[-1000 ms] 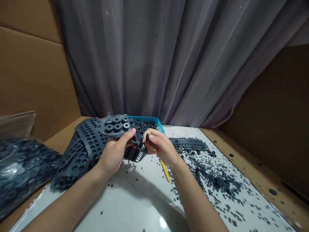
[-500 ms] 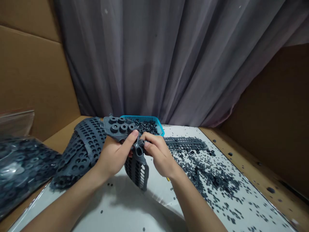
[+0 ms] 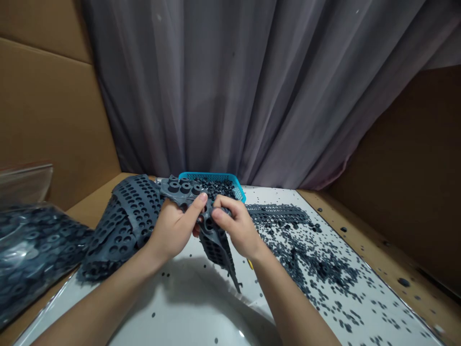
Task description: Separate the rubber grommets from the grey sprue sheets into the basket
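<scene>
dim overall; overhead glare on tabletop point(image 3: 245, 332); soft shadows; edges warped

A grey curtain point(image 3: 252, 91) hangs in heavy folds right across the back, dropping to the far edge of the tabletop point(image 3: 187, 307). Brown cardboard panels point(image 3: 46, 105) close in the left side, and a darker brown panel point(image 3: 414, 163) shuts off the right. The tabletop is glossy white, catching a bright spot of overhead light near its front edge, with a bare wooden border point(image 3: 378, 250) along the right.
</scene>
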Demonstrator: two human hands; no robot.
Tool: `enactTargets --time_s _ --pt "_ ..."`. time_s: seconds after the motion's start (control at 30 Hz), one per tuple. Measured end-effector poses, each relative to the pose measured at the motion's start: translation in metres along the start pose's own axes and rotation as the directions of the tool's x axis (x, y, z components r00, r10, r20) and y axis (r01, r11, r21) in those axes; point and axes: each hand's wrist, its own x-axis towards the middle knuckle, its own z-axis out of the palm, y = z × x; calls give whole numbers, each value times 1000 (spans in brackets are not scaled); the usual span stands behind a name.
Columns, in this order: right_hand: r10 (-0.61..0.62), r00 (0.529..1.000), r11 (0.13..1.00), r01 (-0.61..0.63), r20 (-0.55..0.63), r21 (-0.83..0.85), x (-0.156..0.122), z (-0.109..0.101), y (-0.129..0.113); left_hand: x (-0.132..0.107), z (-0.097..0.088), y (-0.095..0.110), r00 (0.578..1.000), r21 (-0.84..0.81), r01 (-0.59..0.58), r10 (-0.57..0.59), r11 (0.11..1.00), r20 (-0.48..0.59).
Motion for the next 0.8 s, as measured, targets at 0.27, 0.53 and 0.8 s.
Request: enactTargets --time_s 0.27,0.53,0.8 --pt "-175 950 855 276 257 -439 -2 -5 -6 8 -11 -3 950 42 58 -68 997 305" --pt "-117 962 988 138 246 -70 -3 -5 -8 11 -15 -13 866 -220 297 -165 929 471" --pt "274 942 792 -106 -194 602 -3 23 -1 -5 10 -1 815 -708 577 -333 407 474"
